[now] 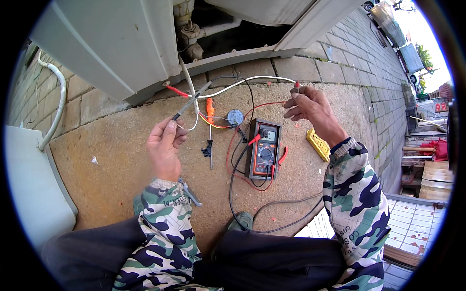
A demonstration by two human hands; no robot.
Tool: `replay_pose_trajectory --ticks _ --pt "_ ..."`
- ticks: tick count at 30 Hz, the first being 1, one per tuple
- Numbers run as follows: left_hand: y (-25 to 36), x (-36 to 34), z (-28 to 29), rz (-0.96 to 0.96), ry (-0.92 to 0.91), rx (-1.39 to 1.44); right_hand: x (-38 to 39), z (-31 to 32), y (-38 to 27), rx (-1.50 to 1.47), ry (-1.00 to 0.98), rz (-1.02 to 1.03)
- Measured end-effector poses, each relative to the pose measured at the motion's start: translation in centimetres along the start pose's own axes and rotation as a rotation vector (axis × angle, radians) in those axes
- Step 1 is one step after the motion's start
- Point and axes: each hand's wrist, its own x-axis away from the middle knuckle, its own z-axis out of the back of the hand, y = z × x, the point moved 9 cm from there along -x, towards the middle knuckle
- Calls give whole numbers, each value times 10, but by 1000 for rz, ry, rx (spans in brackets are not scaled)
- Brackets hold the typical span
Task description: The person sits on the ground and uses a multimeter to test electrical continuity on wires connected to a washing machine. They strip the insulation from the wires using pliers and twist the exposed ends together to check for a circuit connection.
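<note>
My left hand [166,148] pinches a black test probe [187,105], which slants up and right with its black lead at the upper end. Beside those fingers lies the end of a thin white wire [193,127]; I cannot tell whether they touch. My right hand [310,110] is closed on a slim red-ended piece [297,85], mostly hidden by the fingers. A red lead [264,103] runs to this hand, and a white cable [252,78] reaches the red end. Between the hands and nearer me, a multimeter [265,153] lies in a dark case with its leads plugged in.
A white appliance cabinet [111,48] with an open base stands ahead. On the concrete lie an orange-handled screwdriver [209,110], a round blue-grey part [235,117] with wires, a black clip [207,148], a red curved piece [283,155] and a yellow box [318,144]. A white panel [36,174] stands left.
</note>
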Motion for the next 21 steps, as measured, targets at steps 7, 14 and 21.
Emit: replay_pose_trajectory --ticks 7,14,21 --pt "-1 3 -7 10 -44 -43 -3 -28 19 1029 -67 439" --pt "0 5 -3 5 -29 -63 -6 -76 10 942 -264 359" --pt "-4 8 -12 16 -40 -73 -40 -93 22 726 -463 438"
